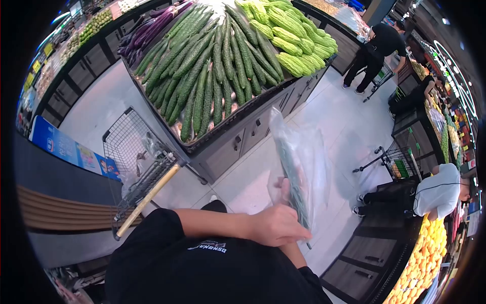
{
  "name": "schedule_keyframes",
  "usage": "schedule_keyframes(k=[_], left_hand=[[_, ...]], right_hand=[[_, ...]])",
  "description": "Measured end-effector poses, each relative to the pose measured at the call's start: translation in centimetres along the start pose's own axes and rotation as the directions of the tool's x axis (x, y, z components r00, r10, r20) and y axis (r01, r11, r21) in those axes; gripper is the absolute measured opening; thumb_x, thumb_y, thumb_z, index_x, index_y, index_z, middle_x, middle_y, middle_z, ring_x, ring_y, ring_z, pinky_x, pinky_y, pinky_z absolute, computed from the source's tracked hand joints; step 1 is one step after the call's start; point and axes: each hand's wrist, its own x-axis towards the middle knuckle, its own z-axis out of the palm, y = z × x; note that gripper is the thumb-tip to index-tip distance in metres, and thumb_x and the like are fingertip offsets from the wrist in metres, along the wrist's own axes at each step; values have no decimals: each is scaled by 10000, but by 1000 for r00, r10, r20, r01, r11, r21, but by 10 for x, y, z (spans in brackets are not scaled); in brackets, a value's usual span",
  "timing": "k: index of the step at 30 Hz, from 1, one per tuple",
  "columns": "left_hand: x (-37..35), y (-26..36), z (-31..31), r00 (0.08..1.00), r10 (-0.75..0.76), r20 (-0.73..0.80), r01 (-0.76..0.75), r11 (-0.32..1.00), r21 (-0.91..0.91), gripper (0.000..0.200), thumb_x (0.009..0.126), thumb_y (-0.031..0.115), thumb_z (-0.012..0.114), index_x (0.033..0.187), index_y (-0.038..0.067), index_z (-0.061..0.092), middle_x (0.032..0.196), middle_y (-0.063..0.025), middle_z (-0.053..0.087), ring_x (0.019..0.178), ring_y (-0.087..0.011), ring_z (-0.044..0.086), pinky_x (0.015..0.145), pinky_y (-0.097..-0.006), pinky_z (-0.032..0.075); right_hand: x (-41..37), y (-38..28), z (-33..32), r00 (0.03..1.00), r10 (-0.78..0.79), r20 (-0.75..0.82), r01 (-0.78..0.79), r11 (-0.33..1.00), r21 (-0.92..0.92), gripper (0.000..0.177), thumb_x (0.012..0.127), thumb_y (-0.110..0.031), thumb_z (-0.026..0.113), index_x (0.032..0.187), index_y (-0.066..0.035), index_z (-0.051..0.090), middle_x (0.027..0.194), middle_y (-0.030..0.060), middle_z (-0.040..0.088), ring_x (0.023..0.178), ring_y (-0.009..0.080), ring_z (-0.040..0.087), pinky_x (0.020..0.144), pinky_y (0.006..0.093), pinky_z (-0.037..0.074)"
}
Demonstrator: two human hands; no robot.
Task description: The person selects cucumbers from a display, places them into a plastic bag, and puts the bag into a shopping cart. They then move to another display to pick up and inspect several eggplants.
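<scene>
In front of my body is a clear plastic bag, with a long, thin green vegetable showing through it; its kind is blurred by the plastic. My left hand reaches across from the left, its fingers closed at the lower edge of the bag. Behind it, mostly hidden, my right hand grips the vegetable, with fingers showing through the film. Beyond the bag, a heap of cucumbers fans out over the display stand.
Eggplants and bitter melons flank the cucumbers. A shopping cart with bags in it stands at my left. On the right are another cart, a person in a white top and oranges. Farther back, a person in black bends over a cart.
</scene>
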Motion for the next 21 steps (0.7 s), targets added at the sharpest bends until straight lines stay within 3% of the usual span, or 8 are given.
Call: schedule_keyframes(k=[6,9,13,15,16,18,19,21], left_hand=[[13,7,27,990,-39,133,74,960,-270,257,856,18,655,1111,-14,656,788,-99,656,732,-294,637,710,-393,507],[26,-4,25,851,-74,521,275,906,-322,343,927,133,592,1256,35,582,910,-113,640,858,-318,600,788,-403,472],[45,-19,-17,782,-98,616,333,901,-280,489,917,170,616,1374,49,492,989,-144,626,934,-346,595,840,-418,473],[48,-39,-45,931,-129,340,118,992,52,710,876,243,675,1482,67,349,1171,-177,579,1100,-356,549,967,-441,429],[55,-50,-62,930,-135,341,123,991,56,710,876,243,675,1482,67,349,1171,-177,579,1100,-356,549,967,-441,429],[67,-68,-91,936,-294,192,134,805,578,852,805,329,741,1498,70,317,1325,-188,506,1251,-352,464,1082,-458,346],[63,-80,-98,935,-298,191,138,805,578,852,805,329,741,1498,70,317,1325,-188,506,1251,-352,464,1082,-458,346],[50,-117,-113,829,-485,278,244,761,602,873,739,372,782,1449,47,393,1415,-187,442,1323,-351,395,1125,-470,295]], right_hand=[[-39,-14,-49,995,97,-21,-97,995,35,448,804,-207,742,1179,5,620,1050,152,676,926,195,659,805,323,511],[-53,-13,-68,991,131,-29,-130,991,31,445,805,-208,742,1177,5,621,1051,150,676,927,194,658,806,323,510],[-55,-16,-77,985,169,-28,-168,985,27,441,806,-208,742,1174,5,622,1052,149,675,929,193,657,808,323,510],[-49,-17,-82,983,182,-29,-182,983,24,439,807,-209,741,1172,5,623,1053,148,675,930,192,656,809,323,510],[-43,-17,-83,982,188,-28,-188,982,20,438,807,-209,741,1171,5,623,1053,148,675,930,192,656,810,323,510],[-32,-18,-82,979,203,-25,-203,979,17,437,807,-209,741,1170,5,624,1054,147,674,931,191,656,811,323,510],[-27,-19,-83,977,212,-23,-212,977,15,436,808,-209,741,1169,5,624,1054,146,674,931,191,655,811,323,510],[-13,-23,-85,976,217,-17,-217,976,12,434,808,-209,741,1167,5,625,1055,146,674,932,190,655,812,323,510]])
